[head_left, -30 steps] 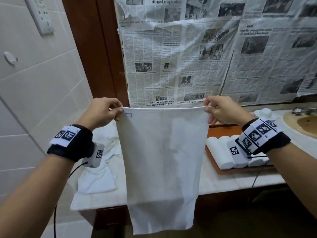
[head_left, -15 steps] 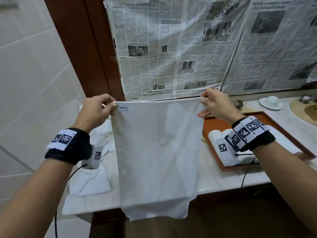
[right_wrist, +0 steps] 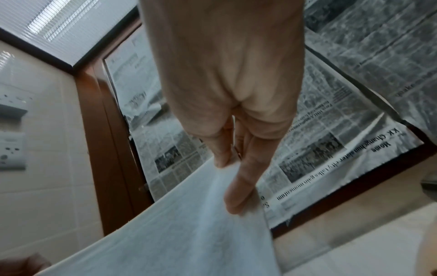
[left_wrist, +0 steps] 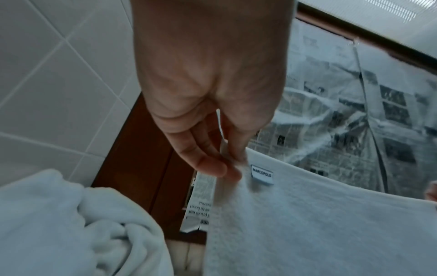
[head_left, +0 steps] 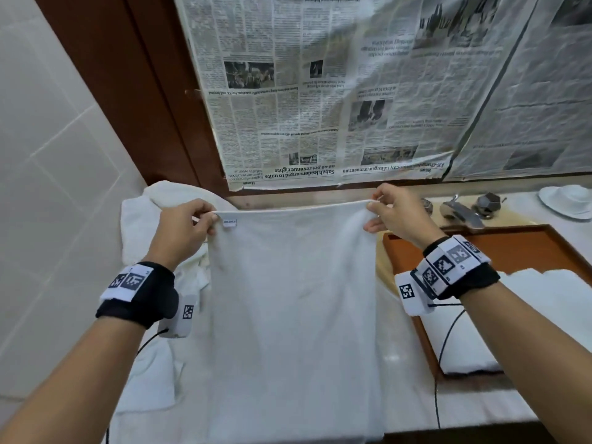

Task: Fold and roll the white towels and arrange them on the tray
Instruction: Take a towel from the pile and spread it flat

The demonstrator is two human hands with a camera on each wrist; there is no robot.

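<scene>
A white towel [head_left: 291, 309] is stretched out between both hands over the marble counter [head_left: 407, 379], its lower part lying across the counter and over its front edge. My left hand [head_left: 189, 225] pinches the top left corner beside a small label [left_wrist: 262, 174]. My right hand [head_left: 389, 208] pinches the top right corner [right_wrist: 234, 179]. The wooden tray [head_left: 519, 241] stands to the right, with rolled white towels [head_left: 512, 315] in it, partly hidden by my right wrist.
A heap of loose white towels [head_left: 153, 219] lies at the back left of the counter against the tiled wall [head_left: 48, 155]. Newspaper sheets [head_left: 352, 91] cover the mirror behind. A tap [head_left: 461, 209] and a white dish [head_left: 567, 200] stand at the far right.
Both hands have lowered the towel and carried it forward; it hung free in front of the counter and now drapes over the countertop.
</scene>
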